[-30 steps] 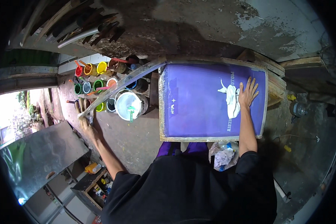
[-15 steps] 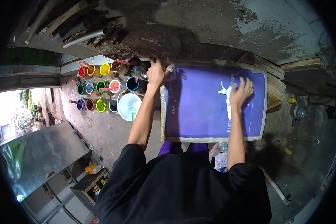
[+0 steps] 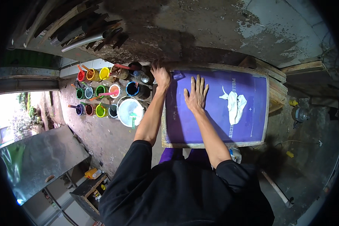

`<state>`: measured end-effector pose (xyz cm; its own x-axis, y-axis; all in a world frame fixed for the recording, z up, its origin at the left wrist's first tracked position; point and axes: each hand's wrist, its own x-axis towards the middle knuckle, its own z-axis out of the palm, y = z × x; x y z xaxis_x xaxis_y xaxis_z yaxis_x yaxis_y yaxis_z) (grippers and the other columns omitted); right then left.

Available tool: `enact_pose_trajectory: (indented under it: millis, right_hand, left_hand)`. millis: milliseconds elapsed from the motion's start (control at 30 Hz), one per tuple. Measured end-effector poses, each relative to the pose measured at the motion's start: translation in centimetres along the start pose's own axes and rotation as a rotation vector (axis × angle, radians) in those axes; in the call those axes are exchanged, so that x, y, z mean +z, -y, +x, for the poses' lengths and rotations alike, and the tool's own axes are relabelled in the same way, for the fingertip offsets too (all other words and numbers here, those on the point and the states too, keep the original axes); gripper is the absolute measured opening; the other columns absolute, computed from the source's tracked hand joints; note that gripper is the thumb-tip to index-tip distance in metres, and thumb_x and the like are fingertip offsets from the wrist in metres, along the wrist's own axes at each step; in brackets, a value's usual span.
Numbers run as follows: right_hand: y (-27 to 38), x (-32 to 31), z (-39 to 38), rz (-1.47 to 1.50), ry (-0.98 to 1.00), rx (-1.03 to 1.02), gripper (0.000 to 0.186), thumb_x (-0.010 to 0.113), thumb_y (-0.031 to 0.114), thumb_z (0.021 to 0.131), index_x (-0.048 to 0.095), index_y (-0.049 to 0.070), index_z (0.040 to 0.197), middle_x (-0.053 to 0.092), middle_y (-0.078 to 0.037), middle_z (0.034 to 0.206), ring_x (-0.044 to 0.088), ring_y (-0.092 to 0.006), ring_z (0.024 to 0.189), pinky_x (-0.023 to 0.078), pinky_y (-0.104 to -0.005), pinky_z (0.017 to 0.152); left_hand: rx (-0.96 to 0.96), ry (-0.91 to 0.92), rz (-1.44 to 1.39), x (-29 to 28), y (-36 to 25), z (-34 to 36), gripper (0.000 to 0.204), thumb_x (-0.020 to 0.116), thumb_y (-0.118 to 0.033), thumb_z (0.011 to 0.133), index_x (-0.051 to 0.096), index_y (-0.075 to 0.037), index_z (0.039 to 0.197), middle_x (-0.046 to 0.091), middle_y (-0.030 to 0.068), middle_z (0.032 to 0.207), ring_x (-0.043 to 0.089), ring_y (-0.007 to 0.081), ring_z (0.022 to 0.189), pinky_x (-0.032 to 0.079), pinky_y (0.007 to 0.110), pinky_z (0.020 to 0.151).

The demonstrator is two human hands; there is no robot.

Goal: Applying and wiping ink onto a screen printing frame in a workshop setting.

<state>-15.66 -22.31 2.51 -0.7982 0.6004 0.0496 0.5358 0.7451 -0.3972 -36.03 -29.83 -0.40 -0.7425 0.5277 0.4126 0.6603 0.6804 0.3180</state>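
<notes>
A wooden-framed screen (image 3: 214, 144) with purple mesh lies in front of me. My right hand (image 3: 196, 97) rests on its left half, palm down with the fingers spread, holding nothing. On the right part of the mesh is a white irregular shape (image 3: 235, 107) with pale lettering round it; whether it is a design or something lying there, I cannot tell. My left hand (image 3: 162, 78) is at the screen's far left corner, its fingertips dark and hard to make out. Close by that hand stands a clear plastic bottle (image 3: 142, 77).
Several paint pots stand in rows at the left, such as a yellow pot (image 3: 104, 72) with sticks in others nearby. A white bucket (image 3: 130, 112) is nearest the screen. More wooden frames (image 3: 278, 90) lean at the right. A metal sheet (image 3: 45, 158) lies lower left.
My right hand has moved left from the white shape to the left half of the mesh and now lies flat. My left hand has shifted slightly right and nearer, by the corner.
</notes>
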Motion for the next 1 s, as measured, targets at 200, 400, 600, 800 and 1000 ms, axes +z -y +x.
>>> enact_pose_trajectory:
  millis: [200,400,600,800,1000]
  right_hand:
    - [0.5,0.4,0.2,-0.095,0.03,0.045,0.074,0.054,0.043,0.1,0.031,0.007,0.161,0.02,-0.018,0.171,0.015,-0.0403,0.158,0.011,-0.0632,0.125]
    - [1.4,1.2,-0.1,-0.178,0.022,0.105,0.075,0.053,0.044,0.101,0.03,0.008,0.162,0.019,-0.017,0.171,0.012,-0.0383,0.159,0.009,-0.0644,0.124]
    - [1.5,1.1,0.3,-0.15,0.028,0.107,0.074,0.052,0.045,0.102,0.028,0.008,0.163,0.017,-0.015,0.172,0.011,-0.0376,0.159,0.007,-0.0642,0.125]
    - [1.2,1.1,-0.2,-0.156,0.021,0.112,0.073,0.05,0.045,0.103,0.028,0.009,0.163,0.018,-0.015,0.172,0.011,-0.0373,0.159,0.007,-0.0634,0.125]
    - [1.3,1.2,-0.3,-0.13,0.016,0.101,0.072,0.049,0.045,0.103,0.03,0.01,0.162,0.018,-0.015,0.172,0.011,-0.0371,0.159,0.007,-0.063,0.125]
  left_hand:
    - [0.021,-0.126,-0.077,0.8,0.0,-0.4,0.052,0.069,-0.009,0.07,0.069,-0.004,0.122,0.057,0.0157,0.14,0.044,0.0423,0.135,0.033,0.057,0.109]
    - [0.053,-0.085,0.042,1.0,0.2,-1.2,0.053,0.068,-0.01,0.071,0.068,-0.003,0.123,0.055,0.023,0.139,0.043,0.0452,0.133,0.032,0.06,0.109]
    - [0.112,0.034,0.158,1.2,2.3,-0.6,0.049,0.062,-0.014,0.077,0.068,0.002,0.123,0.053,0.0264,0.142,0.042,0.0456,0.135,0.031,0.06,0.11]
    - [0.092,0.153,0.025,0.5,4.1,-1.3,0.047,0.07,-0.019,0.074,0.071,-0.001,0.117,0.046,0.0278,0.146,0.04,0.0498,0.131,0.036,0.062,0.106]
    - [-0.202,0.226,-0.281,1.0,5.1,-1.1,0.039,0.065,-0.016,0.081,0.075,-0.005,0.117,0.038,0.0327,0.153,0.035,0.0527,0.136,0.033,0.064,0.108]
